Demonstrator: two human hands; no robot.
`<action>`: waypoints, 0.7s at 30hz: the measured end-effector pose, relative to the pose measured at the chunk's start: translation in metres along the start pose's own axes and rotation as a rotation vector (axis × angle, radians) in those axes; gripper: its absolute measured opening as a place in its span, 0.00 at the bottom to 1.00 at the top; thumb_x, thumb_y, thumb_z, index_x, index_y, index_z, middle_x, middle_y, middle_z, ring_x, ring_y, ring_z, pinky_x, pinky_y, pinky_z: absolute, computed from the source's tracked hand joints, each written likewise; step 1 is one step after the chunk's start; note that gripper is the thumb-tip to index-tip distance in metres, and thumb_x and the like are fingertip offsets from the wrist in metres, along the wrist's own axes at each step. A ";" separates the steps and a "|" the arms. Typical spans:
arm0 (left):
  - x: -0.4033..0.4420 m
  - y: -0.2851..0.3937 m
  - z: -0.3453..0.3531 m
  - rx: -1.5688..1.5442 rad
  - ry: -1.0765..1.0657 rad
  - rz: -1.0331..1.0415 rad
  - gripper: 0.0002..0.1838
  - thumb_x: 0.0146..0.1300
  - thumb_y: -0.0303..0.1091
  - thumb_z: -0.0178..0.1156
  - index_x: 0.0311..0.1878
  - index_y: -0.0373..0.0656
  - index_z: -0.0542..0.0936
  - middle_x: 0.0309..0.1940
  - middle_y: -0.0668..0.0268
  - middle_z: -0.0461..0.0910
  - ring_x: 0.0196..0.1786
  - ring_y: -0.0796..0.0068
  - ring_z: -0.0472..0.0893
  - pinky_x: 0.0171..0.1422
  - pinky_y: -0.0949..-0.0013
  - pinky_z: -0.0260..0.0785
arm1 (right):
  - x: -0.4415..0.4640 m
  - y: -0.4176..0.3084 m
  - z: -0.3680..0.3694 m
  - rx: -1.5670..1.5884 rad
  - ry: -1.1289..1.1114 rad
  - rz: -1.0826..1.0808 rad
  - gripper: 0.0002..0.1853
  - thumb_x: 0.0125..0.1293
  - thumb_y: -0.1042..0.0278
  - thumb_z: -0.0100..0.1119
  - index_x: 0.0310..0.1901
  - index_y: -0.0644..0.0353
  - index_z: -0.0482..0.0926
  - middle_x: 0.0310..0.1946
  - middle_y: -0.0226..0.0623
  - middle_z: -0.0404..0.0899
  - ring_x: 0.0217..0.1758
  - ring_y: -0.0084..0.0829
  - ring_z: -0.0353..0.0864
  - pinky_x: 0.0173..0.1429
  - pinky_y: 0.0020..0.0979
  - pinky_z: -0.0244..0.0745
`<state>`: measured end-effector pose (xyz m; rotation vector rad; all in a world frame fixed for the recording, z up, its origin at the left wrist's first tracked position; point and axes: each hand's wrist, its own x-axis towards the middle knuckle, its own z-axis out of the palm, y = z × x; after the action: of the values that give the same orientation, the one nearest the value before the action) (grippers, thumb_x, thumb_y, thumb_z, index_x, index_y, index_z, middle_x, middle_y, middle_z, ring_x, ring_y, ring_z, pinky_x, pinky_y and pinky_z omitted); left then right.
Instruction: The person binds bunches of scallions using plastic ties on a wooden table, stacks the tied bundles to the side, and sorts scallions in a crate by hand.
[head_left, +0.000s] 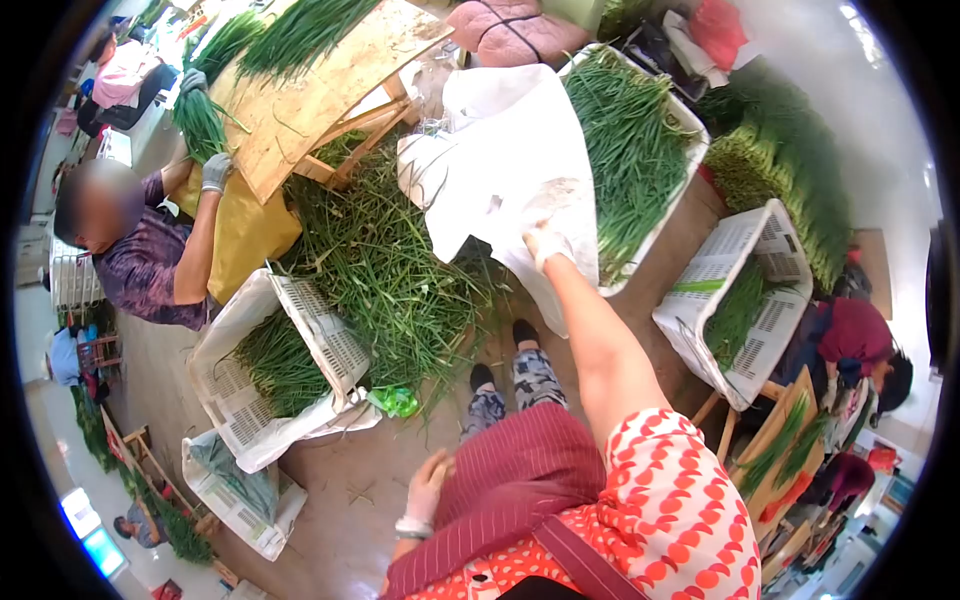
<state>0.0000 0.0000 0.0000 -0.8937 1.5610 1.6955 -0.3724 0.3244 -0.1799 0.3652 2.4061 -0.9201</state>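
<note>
White sheet (510, 140) — littered brown floor (330, 520), perhaps concrete

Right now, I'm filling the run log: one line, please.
right hand: holding white sheet | left hand: beside apron | greens: in crate

On the far left I see a person (150, 262) in a yellow apron (243, 240) by a wooden table (335, 75). Nearer on that side, green plastic (396, 401) lies beside a white crate (222, 400). On the right I spot another crate (686, 322)
</note>
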 end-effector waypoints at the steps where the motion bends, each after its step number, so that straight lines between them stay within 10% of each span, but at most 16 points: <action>1: -0.028 -0.035 -0.022 -0.060 0.133 -0.140 0.22 0.65 0.40 0.53 0.59 0.38 0.71 0.43 0.65 0.79 0.41 0.77 0.77 0.47 0.76 0.70 | -0.027 -0.039 -0.013 -0.006 0.072 0.195 0.49 0.50 0.44 0.63 0.70 0.51 0.50 0.70 0.44 0.48 0.71 0.47 0.53 0.70 0.39 0.56; 8: -0.009 -0.121 -0.021 -0.118 0.507 -0.689 0.21 0.64 0.41 0.53 0.57 0.40 0.71 0.42 0.65 0.78 0.39 0.76 0.77 0.42 0.74 0.70 | 0.115 -0.063 -0.011 -0.218 0.538 0.519 0.49 0.48 0.43 0.64 0.68 0.57 0.53 0.65 0.45 0.60 0.65 0.46 0.64 0.65 0.42 0.62; 13: 0.019 -0.116 0.009 -0.030 0.349 -0.560 0.20 0.66 0.38 0.51 0.58 0.38 0.70 0.43 0.62 0.78 0.45 0.72 0.77 0.50 0.72 0.70 | 0.148 -0.016 -0.004 -0.104 0.322 0.598 0.32 0.52 0.51 0.59 0.57 0.58 0.71 0.56 0.46 0.73 0.56 0.44 0.74 0.61 0.38 0.67; 18: 0.051 -0.025 0.045 -0.103 0.325 -0.396 0.19 0.66 0.35 0.50 0.57 0.37 0.71 0.48 0.58 0.77 0.50 0.68 0.76 0.56 0.70 0.67 | 0.078 -0.008 -0.012 0.152 0.490 0.233 0.20 0.65 0.54 0.46 0.45 0.61 0.77 0.40 0.53 0.78 0.45 0.52 0.77 0.49 0.44 0.70; 21: 0.070 0.010 0.024 0.250 0.237 -0.127 0.20 0.65 0.34 0.52 0.58 0.36 0.71 0.51 0.57 0.76 0.52 0.68 0.76 0.58 0.68 0.66 | -0.021 -0.037 -0.005 0.045 0.654 -0.401 0.13 0.67 0.56 0.43 0.42 0.55 0.74 0.21 0.41 0.71 0.23 0.40 0.76 0.27 0.38 0.72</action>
<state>-0.0481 0.0244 -0.0516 -1.0659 1.7843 1.3083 -0.3723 0.2996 -0.1449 0.2217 3.1396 -1.1630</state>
